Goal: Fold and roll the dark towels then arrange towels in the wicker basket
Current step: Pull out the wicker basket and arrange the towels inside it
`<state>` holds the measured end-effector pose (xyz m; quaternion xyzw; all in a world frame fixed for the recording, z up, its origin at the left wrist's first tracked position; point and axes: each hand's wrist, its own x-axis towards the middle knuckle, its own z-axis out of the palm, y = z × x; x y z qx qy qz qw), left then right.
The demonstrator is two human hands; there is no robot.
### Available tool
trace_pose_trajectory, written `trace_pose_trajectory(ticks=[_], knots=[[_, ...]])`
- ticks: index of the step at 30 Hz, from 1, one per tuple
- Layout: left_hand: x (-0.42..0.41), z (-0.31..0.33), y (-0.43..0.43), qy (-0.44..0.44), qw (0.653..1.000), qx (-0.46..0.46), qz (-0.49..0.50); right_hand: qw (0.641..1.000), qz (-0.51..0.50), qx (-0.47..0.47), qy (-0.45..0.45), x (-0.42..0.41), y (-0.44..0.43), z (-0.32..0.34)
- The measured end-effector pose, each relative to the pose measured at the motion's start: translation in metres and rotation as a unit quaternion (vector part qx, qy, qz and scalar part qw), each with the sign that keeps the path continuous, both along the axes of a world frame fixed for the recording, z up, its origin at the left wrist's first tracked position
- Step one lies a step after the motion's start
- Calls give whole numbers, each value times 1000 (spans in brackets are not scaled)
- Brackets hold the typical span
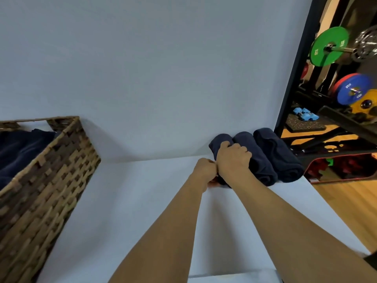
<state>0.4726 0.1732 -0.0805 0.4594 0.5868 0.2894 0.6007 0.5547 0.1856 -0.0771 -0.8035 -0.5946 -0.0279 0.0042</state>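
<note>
Three rolled dark towels lie side by side at the table's far right, against the white wall. My right hand [233,160] grips the leftmost roll [219,140] from above. My left hand [205,172] is curled at that roll's near end and pinches it, touching my right hand. The middle roll [258,160] and the right roll [279,154] lie untouched beside them. The wicker basket [51,176] stands at the left, with dark towel cloth [18,148] inside it.
The white table [132,201] ends at a right edge just past the rolls, with wooden floor below. Beyond that edge stands a black rack with coloured weight plates [328,45]. A white wall rises right behind the table.
</note>
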Motion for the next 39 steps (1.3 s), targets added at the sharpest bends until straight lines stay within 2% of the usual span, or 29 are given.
trace_pose_trajectory(ticks=[5,9,13,16,18,22,24,26,29,32,34,36,39], knots=[[-3,-5,-6,-36,999,-27,13,999,-27,-8,37,-4,4,1],[-25,0,-7,-20,998,-1,55,980,-35,1,197,-20,-5,11],[-64,36,-10,-69,991,40,109,944,37,27,327,-55,-14,50],[-108,85,-20,-105,983,87,120,897,114,38,425,-98,-24,94],[-147,119,-32,-94,979,126,128,854,186,31,484,-131,-35,120],[-241,172,-68,-1,959,220,179,759,341,-32,554,-201,-71,167],[-290,186,-87,44,941,265,207,704,370,-79,601,-232,-82,183],[-334,189,-106,61,925,291,236,682,360,-77,632,-267,-85,189],[-381,170,-121,94,928,282,227,728,365,15,580,-323,-83,183],[-407,134,-124,72,951,245,172,792,432,78,425,-368,-73,166],[-412,116,-122,41,968,200,144,832,449,66,318,-379,-62,154],[-414,109,-122,17,982,155,108,858,456,37,233,-382,-55,147],[-418,107,-120,1,991,106,76,876,449,2,177,-377,-48,147]])
